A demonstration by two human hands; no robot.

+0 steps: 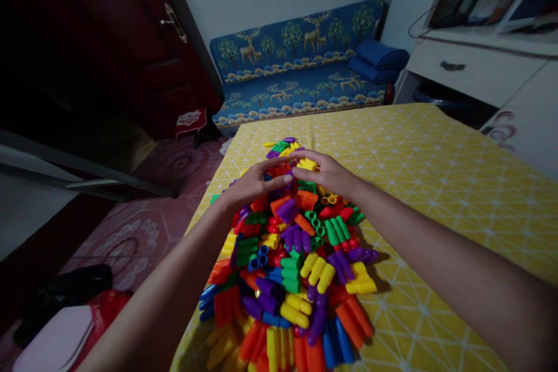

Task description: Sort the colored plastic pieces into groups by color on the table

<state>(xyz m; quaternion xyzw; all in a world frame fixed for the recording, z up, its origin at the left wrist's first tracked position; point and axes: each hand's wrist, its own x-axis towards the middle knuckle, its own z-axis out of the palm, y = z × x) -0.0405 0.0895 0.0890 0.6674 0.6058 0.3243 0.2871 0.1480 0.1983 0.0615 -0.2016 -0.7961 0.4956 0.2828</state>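
A heap of plastic building pieces (296,256) in red, orange, yellow, green, blue and purple lies on a table with a yellow patterned cloth (436,186). Both my arms reach over the heap to its far end. My left hand (253,184) lies palm down on the pieces, fingers curled, fingertips at a red piece (281,170). My right hand (326,173) meets it from the right, thumb and fingers pinched together beside a yellow piece (307,164). The fingertips of both hands nearly touch. What the pinch holds is hidden.
A blue sofa (300,70) with a deer pattern stands beyond the table, a folded blue blanket (379,61) on it. A dark red door (143,40) is at left, a white cabinet (475,70) at right. Patterned floor and a pink-and-red object (65,337) lie lower left.
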